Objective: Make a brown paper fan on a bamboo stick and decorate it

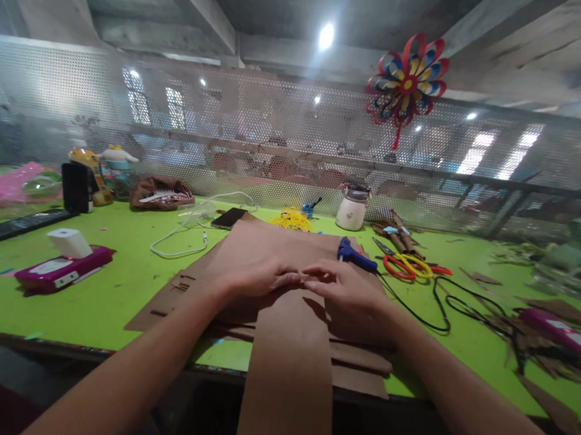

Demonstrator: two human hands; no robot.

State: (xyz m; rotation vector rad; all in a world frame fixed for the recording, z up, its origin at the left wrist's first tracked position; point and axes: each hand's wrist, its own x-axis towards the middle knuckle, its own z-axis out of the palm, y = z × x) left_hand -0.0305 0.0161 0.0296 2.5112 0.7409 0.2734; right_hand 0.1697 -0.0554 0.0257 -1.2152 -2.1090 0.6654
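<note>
A long brown paper strip (pixel 288 368) runs from under my fingers toward me and hangs over the table's front edge. My left hand (pixel 270 276) is closed, thumb and fingers pinched at the strip's far part. From the other side my right hand (pixel 342 289) pinches at the same spot, its fingertips nearly meeting the left ones. Both rest over a stack of brown paper sheets (pixel 293 241); small slits show in the stack's left part. Just beyond my right hand lies a blue glue gun (pixel 357 254). The fingertips partly hide what is between them.
Scissors with red and yellow handles (pixel 408 267) and a black cord (pixel 445 312) lie to the right. A white jar (pixel 352 208) stands at the back. On the left are a purple power strip (pixel 63 269), a white cable (pixel 170 255) and a phone (pixel 229 218).
</note>
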